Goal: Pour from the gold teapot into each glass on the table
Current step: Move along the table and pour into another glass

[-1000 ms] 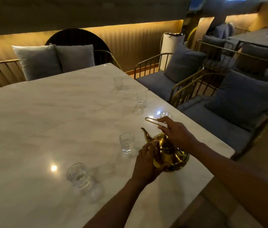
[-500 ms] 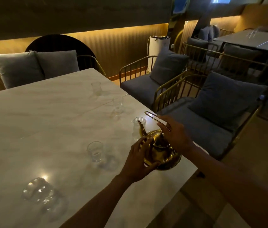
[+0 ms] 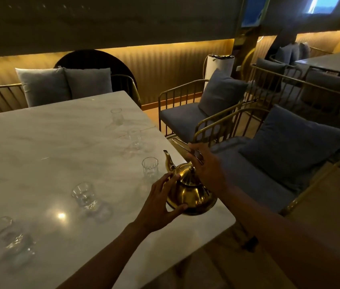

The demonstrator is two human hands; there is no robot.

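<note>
The gold teapot (image 3: 190, 190) is at the marble table's (image 3: 39, 147) right edge, its spout pointing away from me. My left hand (image 3: 158, 205) cups its left side with curved fingers and thumb. My right hand (image 3: 206, 170) holds the thin wire handle above the lid. A clear glass (image 3: 150, 166) stands just left of the spout. A second glass (image 3: 84, 196) is nearer to me and a blurred third glass (image 3: 8, 232) is at the lower left. Two further glasses (image 3: 135, 138) (image 3: 116, 115) stand farther along the right edge.
Gold-framed chairs with blue cushions (image 3: 290, 142) (image 3: 219, 92) stand close along the table's right side. Two grey cushions (image 3: 65, 84) lean at the far end. Another table (image 3: 331, 63) is at the back right. The room is dim.
My view has swung, so the glasses sit lower and to the left. Both hands stay on the teapot, whose spout now stands beside the middle glass.
</note>
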